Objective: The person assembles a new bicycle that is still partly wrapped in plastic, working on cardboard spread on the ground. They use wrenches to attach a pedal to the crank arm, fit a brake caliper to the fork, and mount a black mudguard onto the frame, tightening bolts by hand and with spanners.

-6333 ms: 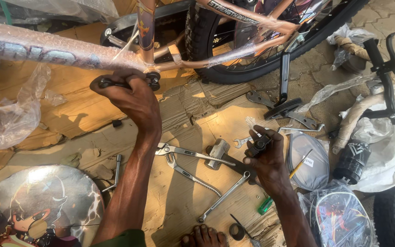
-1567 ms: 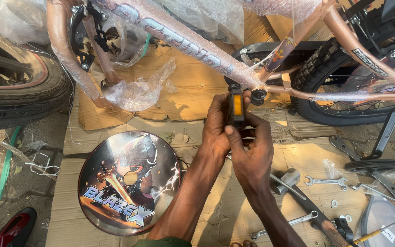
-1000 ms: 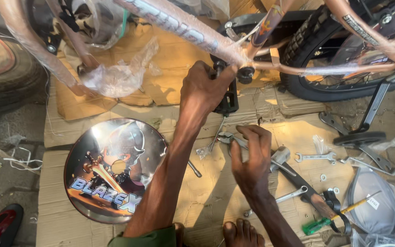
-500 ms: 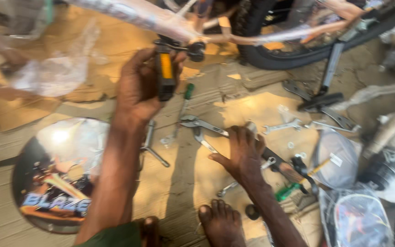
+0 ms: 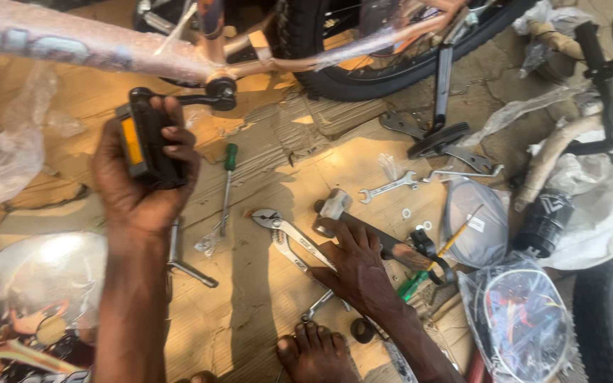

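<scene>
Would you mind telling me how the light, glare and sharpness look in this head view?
Head view: strong sun throws hard shadows of the arms across the cardboard; the shiny round disc at lower left glares white. The left hand on the black pedal is fairly sharp, as are the right hand and the pliers beside it; the wrapped bicycle frame along the top edge is soft.

Both forearms bare, no sleeves, gloves or rings; a bare foot (image 5: 315,353) shows.

Left hand (image 5: 143,177) raised, fingers curled; right hand (image 5: 356,266) lowered, splayed.
</scene>
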The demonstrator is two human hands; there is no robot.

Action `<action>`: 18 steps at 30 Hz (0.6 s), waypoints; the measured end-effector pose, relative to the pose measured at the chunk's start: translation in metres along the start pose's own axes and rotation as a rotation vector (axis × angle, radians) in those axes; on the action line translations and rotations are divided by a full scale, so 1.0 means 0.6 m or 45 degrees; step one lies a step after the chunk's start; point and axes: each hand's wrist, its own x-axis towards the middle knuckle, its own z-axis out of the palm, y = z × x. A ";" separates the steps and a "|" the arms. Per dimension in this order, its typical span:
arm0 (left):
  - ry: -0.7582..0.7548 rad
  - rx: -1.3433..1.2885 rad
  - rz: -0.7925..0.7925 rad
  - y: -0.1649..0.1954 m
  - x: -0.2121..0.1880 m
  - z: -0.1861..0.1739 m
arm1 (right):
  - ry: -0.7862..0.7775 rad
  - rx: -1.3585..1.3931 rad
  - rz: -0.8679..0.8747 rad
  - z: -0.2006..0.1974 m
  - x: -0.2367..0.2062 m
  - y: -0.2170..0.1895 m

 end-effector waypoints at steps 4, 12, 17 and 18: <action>0.313 0.499 0.189 0.014 -0.018 0.011 | 0.213 0.238 0.369 -0.015 -0.035 0.055; 0.354 0.335 0.140 -0.007 -0.031 0.041 | 0.674 0.125 0.713 -0.037 -0.103 0.289; 0.478 0.490 0.178 0.004 -0.034 0.026 | 0.747 -0.160 0.720 -0.090 -0.056 0.453; 0.468 0.461 0.139 0.007 -0.029 0.020 | 0.658 -0.199 0.674 -0.105 -0.040 0.473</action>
